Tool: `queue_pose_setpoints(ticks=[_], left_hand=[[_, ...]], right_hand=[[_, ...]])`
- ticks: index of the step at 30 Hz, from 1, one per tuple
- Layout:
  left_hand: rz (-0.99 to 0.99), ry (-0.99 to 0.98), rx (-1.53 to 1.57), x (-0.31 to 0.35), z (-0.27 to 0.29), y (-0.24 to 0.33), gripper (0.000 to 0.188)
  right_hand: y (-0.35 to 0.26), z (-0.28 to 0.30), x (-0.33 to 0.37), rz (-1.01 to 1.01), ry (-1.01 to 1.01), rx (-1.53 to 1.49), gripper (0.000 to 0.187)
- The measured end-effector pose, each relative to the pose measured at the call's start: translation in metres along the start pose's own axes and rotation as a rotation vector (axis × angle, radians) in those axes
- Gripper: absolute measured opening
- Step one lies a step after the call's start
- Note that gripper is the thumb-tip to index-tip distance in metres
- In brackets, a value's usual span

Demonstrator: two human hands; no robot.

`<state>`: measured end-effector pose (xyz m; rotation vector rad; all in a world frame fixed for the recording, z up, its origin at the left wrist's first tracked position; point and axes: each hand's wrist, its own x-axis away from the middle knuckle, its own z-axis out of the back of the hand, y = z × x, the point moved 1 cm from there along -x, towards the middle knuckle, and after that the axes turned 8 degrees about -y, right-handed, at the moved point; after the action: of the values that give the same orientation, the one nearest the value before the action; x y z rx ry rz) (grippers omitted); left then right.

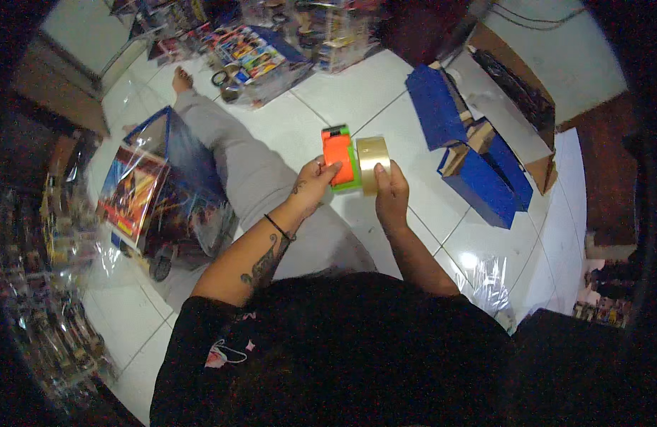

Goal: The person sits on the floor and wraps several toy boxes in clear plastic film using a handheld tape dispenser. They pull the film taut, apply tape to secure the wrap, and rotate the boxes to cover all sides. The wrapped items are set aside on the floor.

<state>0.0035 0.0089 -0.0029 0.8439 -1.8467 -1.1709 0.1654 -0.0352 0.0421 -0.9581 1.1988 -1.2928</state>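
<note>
My left hand (317, 183) is closed around an orange and green tape dispenser (337, 158), thumb lying across its orange side. Right beside it, my right hand (391, 196) grips a wide roll of clear, gold-tinted packing tape (372, 158) by its near right edge. Dispenser and roll are side by side in front of me, above the tiled floor; whether they touch I cannot tell. The fingers under both things are hidden.
Blue cardboard boxes (485, 192) lie on the floor at right, by an open brown carton (513, 92). A plastic-wrapped box (136, 185) sits by my leg at left. Wrapped packs (253, 57) and tape rolls (229, 82) are at the back. Clear plastic film (485, 281) lies near right.
</note>
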Motion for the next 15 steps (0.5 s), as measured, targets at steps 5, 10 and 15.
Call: queue_pose_setpoints(ticks=[5, 10, 15], left_hand=[[-0.271, -0.009, 0.364, 0.047, 0.001, 0.024, 0.031], [-0.270, 0.084, 0.210, 0.082, 0.001, 0.033, 0.031], [-0.414, 0.194, -0.196, 0.101, -0.010, 0.045, 0.033]], right_hand=[[-0.006, -0.008, 0.004, -0.090, -0.088, 0.066, 0.029], [-0.034, -0.031, 0.014, 0.157, 0.010, -0.296, 0.038], [-0.058, -0.054, 0.018, 0.305, -0.031, -0.124, 0.052]])
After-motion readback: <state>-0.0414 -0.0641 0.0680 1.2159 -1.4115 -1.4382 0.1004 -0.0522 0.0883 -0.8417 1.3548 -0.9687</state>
